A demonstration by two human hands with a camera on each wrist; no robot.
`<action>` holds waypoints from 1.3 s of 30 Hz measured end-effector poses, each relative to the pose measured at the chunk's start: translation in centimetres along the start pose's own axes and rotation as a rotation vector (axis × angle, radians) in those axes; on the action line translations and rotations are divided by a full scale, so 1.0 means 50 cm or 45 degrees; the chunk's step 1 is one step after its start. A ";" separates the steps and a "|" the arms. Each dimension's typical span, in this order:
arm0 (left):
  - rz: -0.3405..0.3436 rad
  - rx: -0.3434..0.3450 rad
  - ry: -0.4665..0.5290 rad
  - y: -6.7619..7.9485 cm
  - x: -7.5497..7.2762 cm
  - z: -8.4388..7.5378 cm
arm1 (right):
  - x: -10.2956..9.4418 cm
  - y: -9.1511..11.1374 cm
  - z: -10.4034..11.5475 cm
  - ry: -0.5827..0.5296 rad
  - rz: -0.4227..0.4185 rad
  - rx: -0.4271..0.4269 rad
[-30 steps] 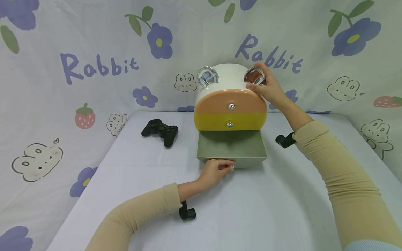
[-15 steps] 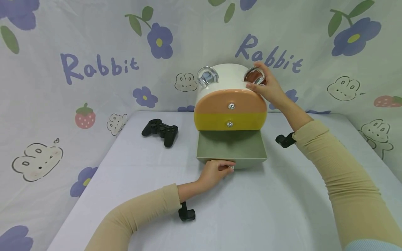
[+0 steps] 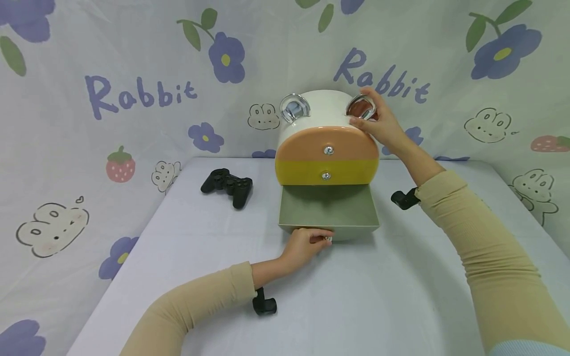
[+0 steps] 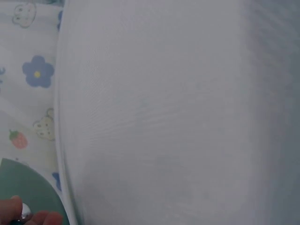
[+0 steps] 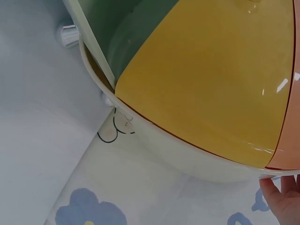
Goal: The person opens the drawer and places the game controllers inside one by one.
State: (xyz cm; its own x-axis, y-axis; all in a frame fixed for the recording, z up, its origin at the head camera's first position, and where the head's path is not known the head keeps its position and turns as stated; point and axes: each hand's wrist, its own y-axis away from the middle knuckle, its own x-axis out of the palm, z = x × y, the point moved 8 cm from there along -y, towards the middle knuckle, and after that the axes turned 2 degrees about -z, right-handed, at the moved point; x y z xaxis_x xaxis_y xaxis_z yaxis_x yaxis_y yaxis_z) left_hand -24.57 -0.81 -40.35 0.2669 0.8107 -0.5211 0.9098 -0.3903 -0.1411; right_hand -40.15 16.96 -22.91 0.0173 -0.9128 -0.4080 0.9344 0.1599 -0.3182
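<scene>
A small rounded cabinet (image 3: 327, 106) with a white shell stands at the back of the table. Its orange top drawer (image 3: 303, 148) and yellow middle drawer (image 3: 298, 173) are closed. The green bottom drawer (image 3: 356, 232) is pulled out toward me, and nothing shows inside it. My left hand (image 3: 299, 249) pinches the silver knob (image 4: 26, 210) on the green drawer's front. On the cabinet's top right, my right hand (image 3: 384, 127) grips a chrome-rimmed ear (image 3: 354, 104), thumb below and fingers behind it. In the right wrist view, fingertips (image 5: 269, 185) appear beside the shell.
A black game controller (image 3: 228, 185) lies on the white tablecloth (image 3: 187, 232) left of the cabinet. A matching chrome-rimmed ear (image 3: 294, 109) sits on the cabinet's top left. Behind stands a printed rabbit-and-flower cloth (image 3: 147, 39). Black wrist cameras (image 3: 264, 304) hang below both sleeves.
The green drawer has slid out slightly farther toward me, with my left hand moving along on its knob. My right hand stays at the ear, and the cabinet holds its place.
</scene>
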 end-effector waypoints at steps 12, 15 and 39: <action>0.014 -0.032 0.030 0.006 0.004 0.005 | 0.003 0.034 0.053 -0.005 0.016 -0.011; 0.012 -0.036 0.033 0.008 0.004 0.005 | 0.004 0.034 0.052 -0.001 0.014 -0.009; 0.007 -0.024 0.024 0.016 0.007 -0.001 | 0.001 0.017 0.025 -0.014 0.011 -0.014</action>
State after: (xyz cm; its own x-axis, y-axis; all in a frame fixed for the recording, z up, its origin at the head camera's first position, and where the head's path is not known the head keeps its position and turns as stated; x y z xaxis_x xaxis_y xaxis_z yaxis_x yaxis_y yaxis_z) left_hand -23.72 -0.79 -40.61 0.2776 0.8167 -0.5059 0.9142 -0.3864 -0.1220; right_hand -38.94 16.56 -22.14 0.0293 -0.9153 -0.4017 0.9304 0.1719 -0.3238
